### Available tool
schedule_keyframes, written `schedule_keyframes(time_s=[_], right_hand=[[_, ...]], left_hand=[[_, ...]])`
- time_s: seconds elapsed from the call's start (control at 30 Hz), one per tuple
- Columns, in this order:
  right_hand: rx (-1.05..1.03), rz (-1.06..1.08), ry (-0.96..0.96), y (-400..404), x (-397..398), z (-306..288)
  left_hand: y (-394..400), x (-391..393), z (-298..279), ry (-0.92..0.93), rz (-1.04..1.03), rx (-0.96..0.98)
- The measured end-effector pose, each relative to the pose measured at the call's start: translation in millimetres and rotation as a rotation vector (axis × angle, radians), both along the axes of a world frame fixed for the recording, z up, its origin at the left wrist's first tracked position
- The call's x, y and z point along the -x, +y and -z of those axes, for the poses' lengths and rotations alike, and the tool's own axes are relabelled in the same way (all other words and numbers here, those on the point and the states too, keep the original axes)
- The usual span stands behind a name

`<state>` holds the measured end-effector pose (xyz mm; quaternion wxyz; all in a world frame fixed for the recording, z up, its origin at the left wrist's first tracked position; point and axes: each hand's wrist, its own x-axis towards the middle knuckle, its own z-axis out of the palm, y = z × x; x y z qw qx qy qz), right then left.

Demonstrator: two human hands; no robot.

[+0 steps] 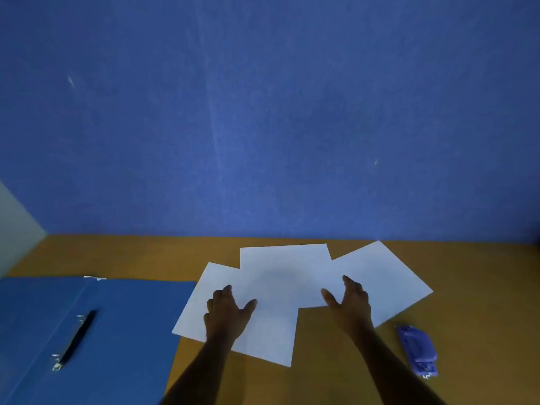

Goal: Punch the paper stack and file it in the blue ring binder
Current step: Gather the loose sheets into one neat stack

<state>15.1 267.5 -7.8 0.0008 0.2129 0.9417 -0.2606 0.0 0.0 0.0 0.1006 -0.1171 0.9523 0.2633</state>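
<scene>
Three white paper sheets lie fanned and overlapping on the wooden table: a left sheet [263, 334], a middle sheet [285, 267] and a right sheet [388, 276]. My left hand [226, 311] rests over the left sheet, fingers apart, holding nothing. Over the seam between the middle and right sheets is my right hand [349, 305], also with spread fingers. The blue ring binder [122, 331] lies open at the left, its black ring mechanism [76, 339] showing. A blue hole punch [418, 349] sits at the right, beside my right forearm.
A blue wall [263, 112] rises right behind the table's far edge. Bare wooden table [482, 287] shows at the right of the sheets and along the back. A pale side panel [14, 226] stands at the far left.
</scene>
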Motion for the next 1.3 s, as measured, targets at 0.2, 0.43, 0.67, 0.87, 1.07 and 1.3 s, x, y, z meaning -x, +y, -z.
schedule_keyframes(time_s=[0.2, 0.43, 0.67, 0.87, 1.07, 1.3], right_hand=[[0.165, 0.171, -0.042, 21, 33, 8], [0.316, 0.234, -0.157, 33, 56, 30], [0.354, 0.289, -0.195, 35, 61, 40], [0.281, 0.246, -0.195, 33, 61, 40], [0.322, 0.226, -0.208, 34, 63, 39], [0.407, 0.164, -0.193, 36, 58, 29]], left_hand=[[5, 31, 15, -0.074, -0.052, -0.001], [22, 46, 32, -0.129, -0.09, 0.013], [26, 53, 41, -0.12, -0.18, -0.033], [27, 52, 44, -0.102, -0.225, -0.045], [25, 56, 42, -0.046, -0.307, -0.276], [25, 57, 25, 0.27, -0.214, -0.464]])
